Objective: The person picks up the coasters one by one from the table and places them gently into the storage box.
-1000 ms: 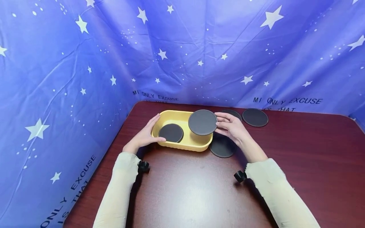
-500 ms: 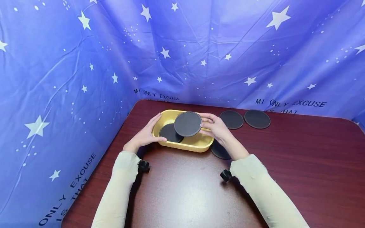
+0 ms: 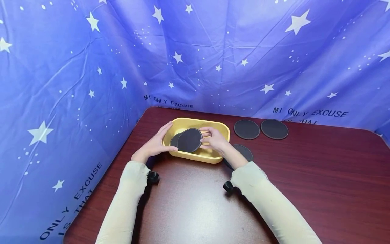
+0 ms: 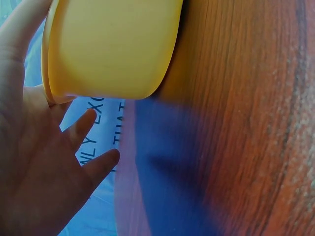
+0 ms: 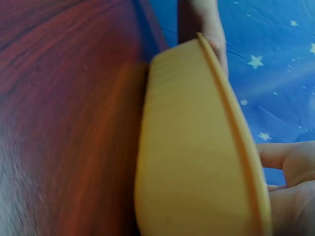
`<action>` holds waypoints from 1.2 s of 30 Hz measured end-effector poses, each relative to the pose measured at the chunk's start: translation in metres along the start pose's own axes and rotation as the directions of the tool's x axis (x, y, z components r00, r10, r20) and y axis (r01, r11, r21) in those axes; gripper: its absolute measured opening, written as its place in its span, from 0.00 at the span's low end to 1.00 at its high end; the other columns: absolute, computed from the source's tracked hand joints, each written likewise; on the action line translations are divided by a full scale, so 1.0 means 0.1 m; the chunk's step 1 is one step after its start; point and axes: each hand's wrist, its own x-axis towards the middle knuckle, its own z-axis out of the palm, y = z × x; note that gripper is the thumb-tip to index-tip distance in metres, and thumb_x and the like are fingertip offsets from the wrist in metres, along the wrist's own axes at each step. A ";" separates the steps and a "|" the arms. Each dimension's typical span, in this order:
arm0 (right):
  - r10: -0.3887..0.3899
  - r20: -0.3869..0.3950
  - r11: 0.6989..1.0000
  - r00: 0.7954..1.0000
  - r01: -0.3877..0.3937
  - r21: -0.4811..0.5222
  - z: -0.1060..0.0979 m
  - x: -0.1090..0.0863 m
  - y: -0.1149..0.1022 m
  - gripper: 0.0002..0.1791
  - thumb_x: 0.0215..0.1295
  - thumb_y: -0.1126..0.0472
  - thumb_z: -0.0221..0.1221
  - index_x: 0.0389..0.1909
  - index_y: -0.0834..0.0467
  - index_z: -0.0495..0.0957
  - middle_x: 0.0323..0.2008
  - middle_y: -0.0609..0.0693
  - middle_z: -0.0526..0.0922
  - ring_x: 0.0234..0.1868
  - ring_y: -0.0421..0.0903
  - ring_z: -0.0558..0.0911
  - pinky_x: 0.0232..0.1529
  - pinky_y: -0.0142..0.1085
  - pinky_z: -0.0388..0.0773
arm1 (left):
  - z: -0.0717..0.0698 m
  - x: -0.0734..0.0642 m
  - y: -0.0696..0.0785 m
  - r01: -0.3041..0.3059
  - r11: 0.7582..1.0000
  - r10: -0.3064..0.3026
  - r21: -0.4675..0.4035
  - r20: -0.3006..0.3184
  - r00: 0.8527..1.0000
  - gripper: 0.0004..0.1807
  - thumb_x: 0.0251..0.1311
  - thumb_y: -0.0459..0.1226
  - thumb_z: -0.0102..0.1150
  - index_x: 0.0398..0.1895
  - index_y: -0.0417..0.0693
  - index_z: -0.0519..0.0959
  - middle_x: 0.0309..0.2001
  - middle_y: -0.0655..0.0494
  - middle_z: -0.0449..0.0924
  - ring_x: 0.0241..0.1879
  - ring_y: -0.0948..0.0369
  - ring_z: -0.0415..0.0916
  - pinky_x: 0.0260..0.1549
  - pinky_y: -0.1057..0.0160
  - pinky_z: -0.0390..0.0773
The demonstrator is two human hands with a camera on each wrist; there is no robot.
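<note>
A yellow oblong tub with rounded ends stands on the table. My left hand braces its left end, thumb across the front rim and fingers straight along the far side; the left wrist view shows the fingers spread beside the tub wall. Inside lies a round black coaster, mostly covered. Over it my right hand pinches the right edge of another black coaster, tilted and low in the tub. In the right wrist view the tub wall hides that coaster.
Two black coasters, one beside the other, lie near the table's back edge. Another coaster lies right of the tub, partly behind the right forearm. A blue star-patterned cloth hangs behind and left of the dark red table.
My right hand has carried its coaster leftward and down into the tub, over the one lying there. The back coaster it had partly hidden now shows fully. The left hand has stayed put.
</note>
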 end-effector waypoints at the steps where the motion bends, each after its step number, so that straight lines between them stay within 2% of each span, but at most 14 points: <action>1: 0.006 -0.001 1.000 1.000 -0.006 -0.009 0.03 0.02 0.01 0.32 0.63 0.82 0.50 0.69 0.68 0.63 0.47 0.57 0.71 0.37 0.43 0.80 0.41 0.33 0.86 | 0.00 0.00 0.00 0.002 1.000 -0.002 0.005 0.000 1.000 0.63 0.48 0.49 0.76 0.81 0.48 0.45 0.82 0.52 0.38 0.81 0.51 0.38 0.76 0.43 0.49; 7: 0.029 -0.017 0.998 0.999 -0.030 -0.064 0.15 0.07 0.05 0.30 0.63 0.80 0.52 0.68 0.70 0.64 0.45 0.57 0.72 0.36 0.43 0.79 0.38 0.29 0.85 | -0.01 -0.01 0.02 0.016 1.000 -0.016 0.012 0.007 1.000 0.62 0.49 0.49 0.75 0.81 0.49 0.45 0.82 0.55 0.37 0.81 0.53 0.38 0.77 0.43 0.49; 11: 0.033 0.005 0.988 0.999 -0.032 -0.152 0.16 0.07 0.06 0.30 0.64 0.77 0.54 0.68 0.71 0.63 0.54 0.62 0.73 0.38 0.42 0.77 0.42 0.31 0.84 | -0.01 -0.01 0.02 0.022 1.000 -0.022 0.005 0.004 1.000 0.61 0.50 0.48 0.75 0.81 0.49 0.45 0.82 0.57 0.37 0.81 0.54 0.38 0.77 0.44 0.48; 14: 0.020 0.027 0.974 0.999 -0.013 -0.227 0.15 0.07 0.07 0.30 0.65 0.75 0.54 0.69 0.73 0.63 0.62 0.68 0.71 0.44 0.45 0.79 0.49 0.34 0.83 | -0.01 -0.01 0.02 0.023 1.000 -0.023 0.006 0.003 1.000 0.61 0.50 0.48 0.75 0.81 0.50 0.45 0.82 0.56 0.37 0.81 0.54 0.38 0.77 0.44 0.48; 16: 0.012 0.037 0.968 0.999 -0.002 -0.250 0.15 0.06 0.07 0.30 0.65 0.74 0.54 0.69 0.74 0.63 0.65 0.70 0.70 0.49 0.48 0.79 0.54 0.37 0.82 | -0.01 -0.01 0.01 0.020 1.000 -0.020 0.008 0.003 1.000 0.61 0.50 0.48 0.75 0.81 0.49 0.45 0.82 0.56 0.37 0.81 0.53 0.38 0.77 0.44 0.49; 19: 0.021 0.051 0.971 0.998 -0.008 -0.239 0.15 0.05 0.08 0.29 0.66 0.73 0.54 0.68 0.74 0.64 0.65 0.71 0.70 0.54 0.51 0.79 0.61 0.40 0.79 | -0.01 0.00 0.00 0.022 1.000 -0.022 0.008 0.003 1.000 0.61 0.50 0.49 0.76 0.81 0.50 0.45 0.82 0.56 0.37 0.81 0.53 0.38 0.77 0.44 0.49; 22: 0.027 0.065 0.975 0.998 -0.012 -0.222 0.15 0.04 0.08 0.29 0.66 0.73 0.55 0.68 0.73 0.64 0.64 0.70 0.70 0.55 0.52 0.78 0.63 0.42 0.77 | 0.00 0.00 -0.01 0.029 1.000 -0.029 0.009 0.006 1.000 0.62 0.50 0.49 0.75 0.81 0.51 0.45 0.82 0.58 0.37 0.81 0.54 0.38 0.77 0.45 0.49; 27: 0.010 0.076 0.976 0.997 0.006 -0.218 0.11 0.01 0.07 0.30 0.66 0.71 0.56 0.69 0.72 0.63 0.64 0.70 0.71 0.56 0.52 0.78 0.64 0.44 0.77 | 0.01 0.00 0.01 0.041 0.999 -0.041 0.009 0.014 0.999 0.61 0.51 0.50 0.75 0.81 0.53 0.44 0.82 0.59 0.36 0.81 0.54 0.38 0.77 0.45 0.49; 33: -0.029 0.078 0.977 0.997 0.044 -0.208 0.05 -0.04 0.02 0.32 0.65 0.70 0.57 0.70 0.71 0.63 0.64 0.70 0.70 0.51 0.49 0.79 0.63 0.48 0.77 | 0.00 -0.01 0.02 0.034 0.999 -0.034 0.017 0.018 0.999 0.61 0.51 0.49 0.74 0.81 0.52 0.44 0.82 0.58 0.36 0.81 0.53 0.38 0.77 0.44 0.49; 36: -0.051 0.083 0.974 0.995 0.068 -0.217 0.01 -0.08 -0.01 0.31 0.66 0.70 0.57 0.69 0.72 0.62 0.65 0.71 0.70 0.53 0.51 0.80 0.63 0.48 0.77 | -0.01 -0.01 0.01 0.036 0.999 -0.036 0.017 0.017 0.999 0.61 0.51 0.49 0.74 0.81 0.53 0.44 0.82 0.59 0.36 0.81 0.54 0.37 0.77 0.44 0.49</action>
